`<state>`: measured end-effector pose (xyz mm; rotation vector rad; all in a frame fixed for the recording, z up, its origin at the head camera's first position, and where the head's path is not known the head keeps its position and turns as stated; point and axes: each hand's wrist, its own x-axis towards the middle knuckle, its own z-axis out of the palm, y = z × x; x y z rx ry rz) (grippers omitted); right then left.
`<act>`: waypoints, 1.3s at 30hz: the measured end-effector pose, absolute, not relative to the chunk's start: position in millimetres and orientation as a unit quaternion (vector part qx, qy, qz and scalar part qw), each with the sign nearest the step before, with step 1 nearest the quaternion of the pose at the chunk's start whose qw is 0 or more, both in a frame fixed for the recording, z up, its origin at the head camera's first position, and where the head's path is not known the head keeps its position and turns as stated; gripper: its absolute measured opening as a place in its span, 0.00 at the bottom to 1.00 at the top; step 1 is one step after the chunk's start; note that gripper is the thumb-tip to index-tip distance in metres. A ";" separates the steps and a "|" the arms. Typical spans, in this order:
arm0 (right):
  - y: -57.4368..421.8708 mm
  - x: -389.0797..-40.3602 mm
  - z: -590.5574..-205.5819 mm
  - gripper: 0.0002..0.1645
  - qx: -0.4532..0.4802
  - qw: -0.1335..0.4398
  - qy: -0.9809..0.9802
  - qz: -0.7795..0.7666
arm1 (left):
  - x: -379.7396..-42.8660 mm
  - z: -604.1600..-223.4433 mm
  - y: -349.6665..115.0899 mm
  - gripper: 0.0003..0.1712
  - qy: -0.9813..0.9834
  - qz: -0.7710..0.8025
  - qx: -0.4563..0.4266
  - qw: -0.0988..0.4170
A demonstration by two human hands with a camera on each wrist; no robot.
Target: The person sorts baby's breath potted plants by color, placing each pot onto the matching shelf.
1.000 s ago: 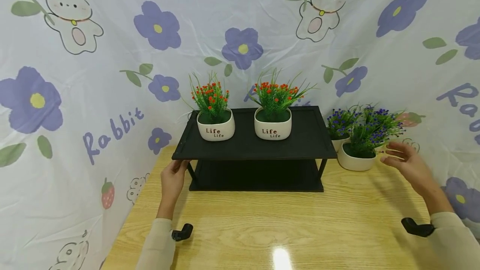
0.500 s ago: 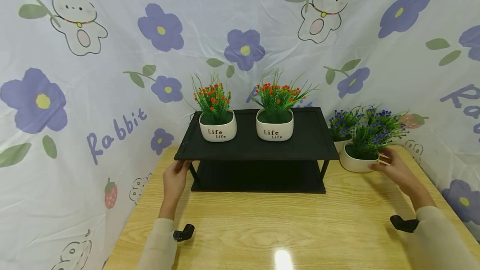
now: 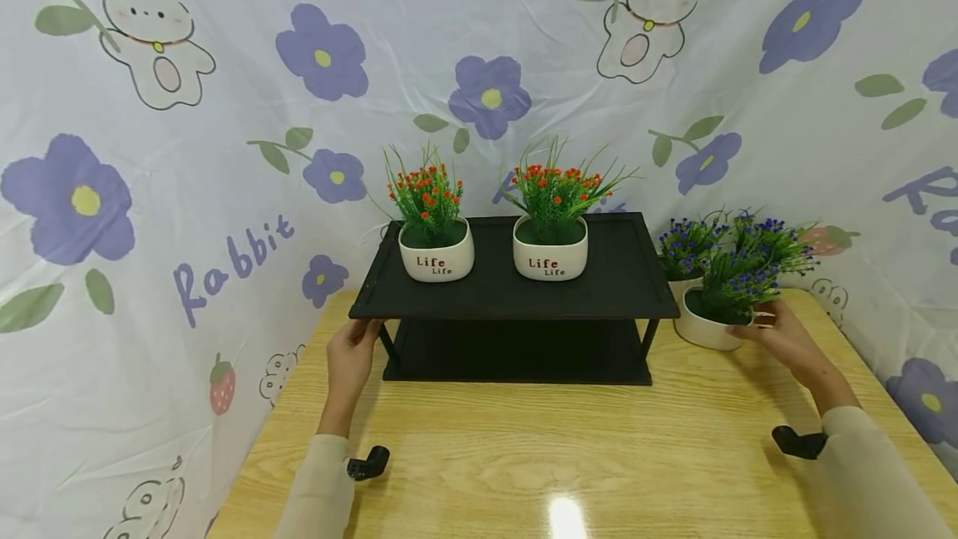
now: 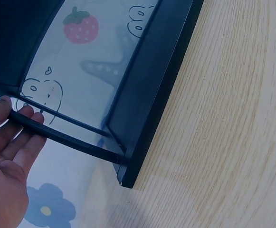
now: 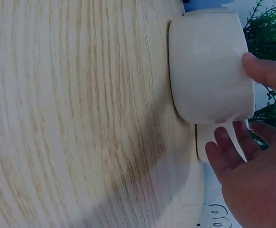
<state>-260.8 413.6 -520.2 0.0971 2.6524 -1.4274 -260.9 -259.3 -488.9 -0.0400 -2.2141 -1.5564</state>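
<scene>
A two-tier black shelf (image 3: 482, 294) stands on the wooden table. At its left side my left hand (image 3: 350, 364) grips a post (image 4: 66, 136), thumb and fingers about it close under the top board. My right hand (image 3: 789, 343) holds a white pot (image 5: 211, 66) with a blue-flowered plant (image 3: 737, 277) by its right end, the thumb on the front near the rim and fingers at the side. This pot stands right of the shelf, tilted slightly. Behind it, a second white pot (image 5: 206, 140) with blue flowers (image 3: 687, 246) is partly hidden.
Two white "Life" pots with orange flowers, one left (image 3: 437, 256) and one in the middle (image 3: 550, 252), stand on the shelf's top board. A printed cloth (image 3: 187, 190) hangs behind and at both sides. Bare wooden table (image 3: 509, 447) lies in front.
My right hand has come left and down from beside the front blue-flowered pot and taken hold of it. That pot has shifted slightly and tipped. My left hand stays on the shelf post.
</scene>
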 end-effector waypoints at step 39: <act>381.8 -267.0 -532.8 0.82 0.067 0.102 0.896 -0.427 | -262.1 -491.5 -260.6 0.19 -0.795 -0.566 -0.018 0.218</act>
